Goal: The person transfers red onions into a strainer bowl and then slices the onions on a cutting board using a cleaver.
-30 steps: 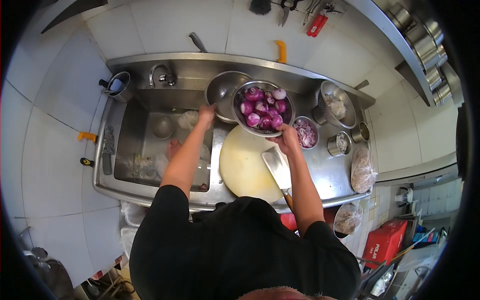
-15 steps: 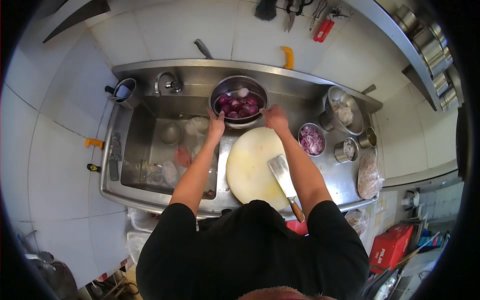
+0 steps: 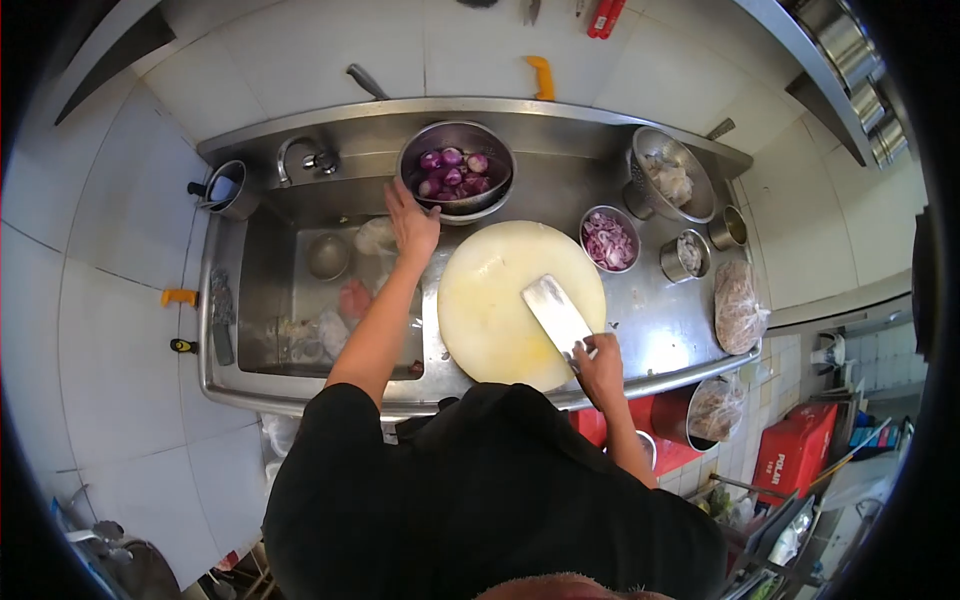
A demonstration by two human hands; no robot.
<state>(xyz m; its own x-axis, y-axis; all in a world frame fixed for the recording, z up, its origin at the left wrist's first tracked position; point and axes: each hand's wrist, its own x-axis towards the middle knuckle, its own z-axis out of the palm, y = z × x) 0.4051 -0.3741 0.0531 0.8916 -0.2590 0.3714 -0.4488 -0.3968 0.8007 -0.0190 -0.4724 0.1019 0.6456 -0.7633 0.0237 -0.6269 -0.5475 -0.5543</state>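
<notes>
Several peeled red onions [image 3: 455, 178] lie in a metal bowl [image 3: 415, 150] at the back of the steel counter. My left hand [image 3: 413, 226] is at the bowl's front left side, fingers stretched out and thumb apart, seemingly touching the rim. Down at the right front, my right hand [image 3: 600, 370] is closed around the handle of a cleaver [image 3: 555, 312]. The cleaver's broad blade lies flat over the round cutting board [image 3: 480, 300]; its handle is mostly hidden by my fingers. Just right of the board stands a bowl of chopped red onion [image 3: 609, 241].
A sink basin [image 3: 270, 290] with plastic bags and a small bowl is at left, below a faucet [image 3: 305, 158]. At right are a colander [image 3: 690, 160], small metal cups [image 3: 685, 256] and a filled plastic bag [image 3: 738, 308]. A raised backsplash borders the wall.
My right hand has let go of the onion bowl, come down toward me and taken hold of the cleaver handle. My left hand has loosened its grip on the bowl, fingers now extended.
</notes>
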